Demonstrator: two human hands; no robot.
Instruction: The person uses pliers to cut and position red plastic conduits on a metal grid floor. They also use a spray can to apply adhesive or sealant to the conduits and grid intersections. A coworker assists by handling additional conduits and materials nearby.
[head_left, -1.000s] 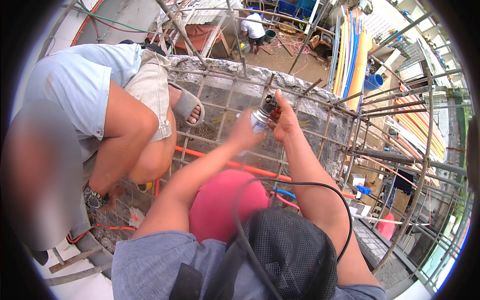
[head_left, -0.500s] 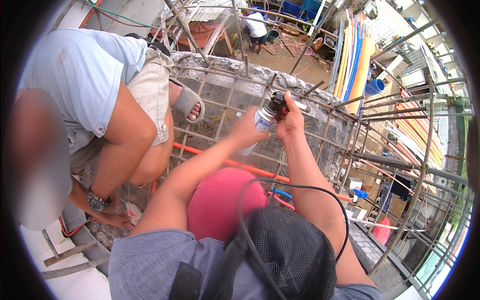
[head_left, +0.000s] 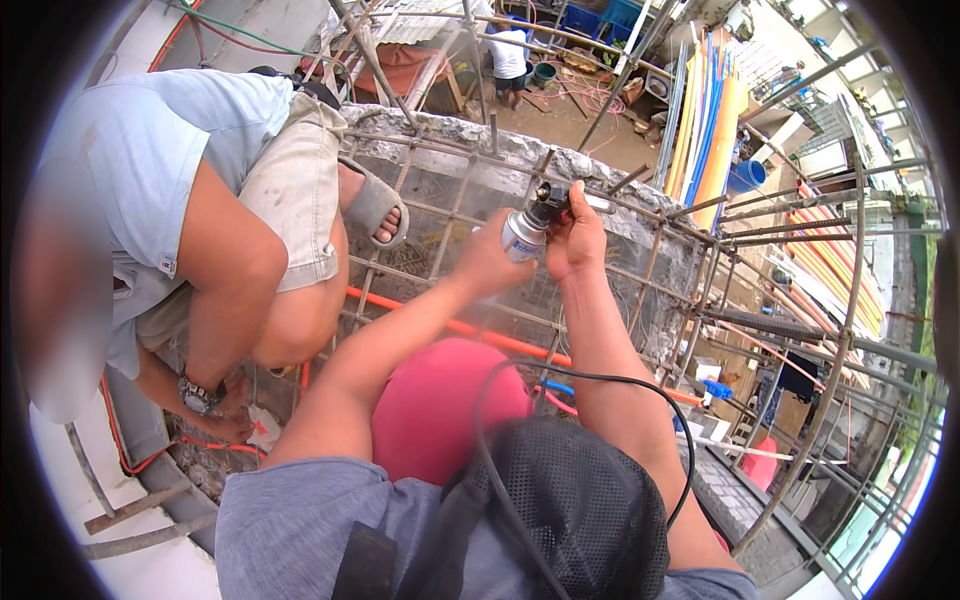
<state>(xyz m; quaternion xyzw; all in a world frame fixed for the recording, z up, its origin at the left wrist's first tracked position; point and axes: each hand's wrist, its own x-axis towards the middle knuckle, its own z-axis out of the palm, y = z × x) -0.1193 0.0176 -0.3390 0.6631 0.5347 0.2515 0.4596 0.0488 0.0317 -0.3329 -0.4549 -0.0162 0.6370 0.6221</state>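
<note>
My left hand [head_left: 488,258] is wrapped around a white gas canister [head_left: 522,238], which tilts away from me above the rebar grid [head_left: 446,217]. On top of the canister sits a black torch head [head_left: 547,203] with a short metal nozzle pointing right. My right hand [head_left: 580,238] grips the torch head from its right side, thumb up at the top. No flame can be made out. Below my hands, an orange pipe [head_left: 490,335] runs across the grid, and a short blue pipe [head_left: 560,386] lies nearer to me.
A co-worker in a light blue shirt [head_left: 225,110] crouches close on my left, hands low near an orange tube. Rough concrete edges [head_left: 480,135] the grid; beyond it the ground drops to a lower yard. Bamboo and metal poles [head_left: 850,330] stand at right, near long coloured pipes [head_left: 712,120].
Both my hands stay on the torch and canister, which have turned slightly, the canister now more tucked behind my left hand. The co-worker's head and arm have shifted slightly left and down.
</note>
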